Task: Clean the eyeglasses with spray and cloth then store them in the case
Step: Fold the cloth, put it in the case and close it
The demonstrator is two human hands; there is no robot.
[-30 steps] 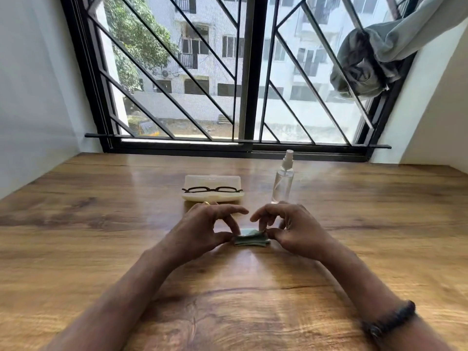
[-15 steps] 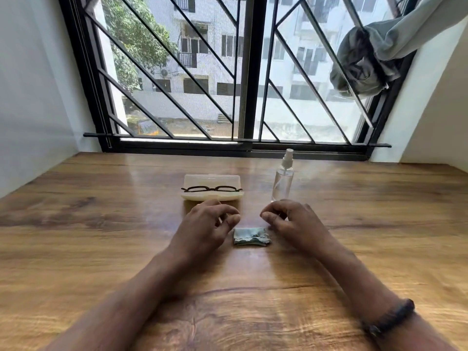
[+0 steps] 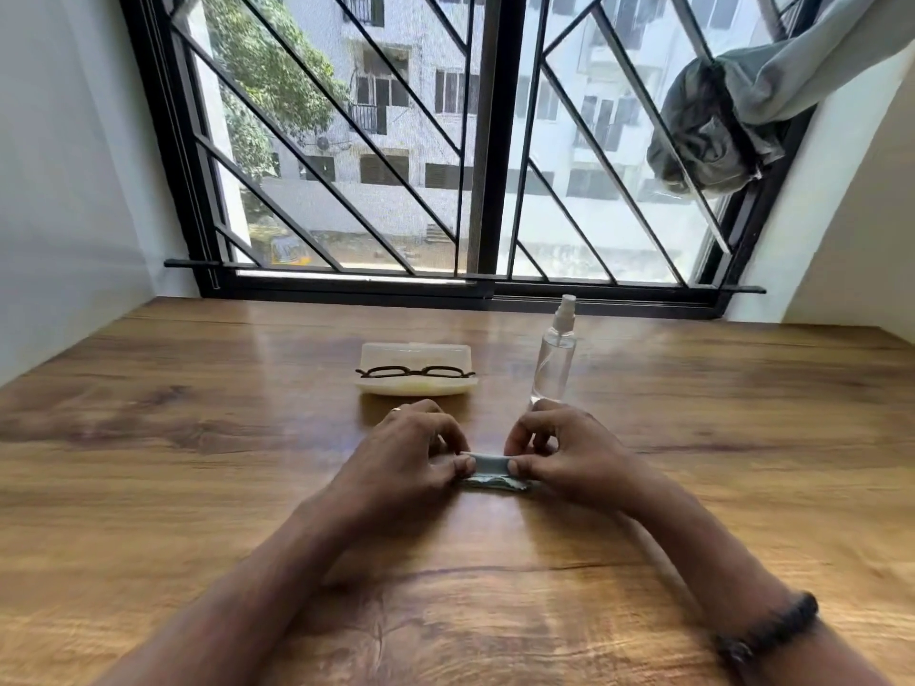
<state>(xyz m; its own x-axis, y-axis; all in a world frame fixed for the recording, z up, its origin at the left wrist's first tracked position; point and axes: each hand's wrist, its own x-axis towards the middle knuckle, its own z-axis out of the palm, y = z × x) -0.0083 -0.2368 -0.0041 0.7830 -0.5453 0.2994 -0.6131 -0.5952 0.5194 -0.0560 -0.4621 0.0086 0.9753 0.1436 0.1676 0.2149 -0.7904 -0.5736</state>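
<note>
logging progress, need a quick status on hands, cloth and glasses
Left hand and right hand both pinching folded cloth. Eyeglasses resting on open case. Spray bottle upright, untouched. Nothing in the way.

Both hands cover the cloth's point(image 3: 489, 468) ends, spray bottle's point(image 3: 553, 358) base hidden behind right hand point(image 3: 569, 455)

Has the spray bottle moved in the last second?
No. The spray bottle stands in the same spot right of the glasses case, untouched.
</note>
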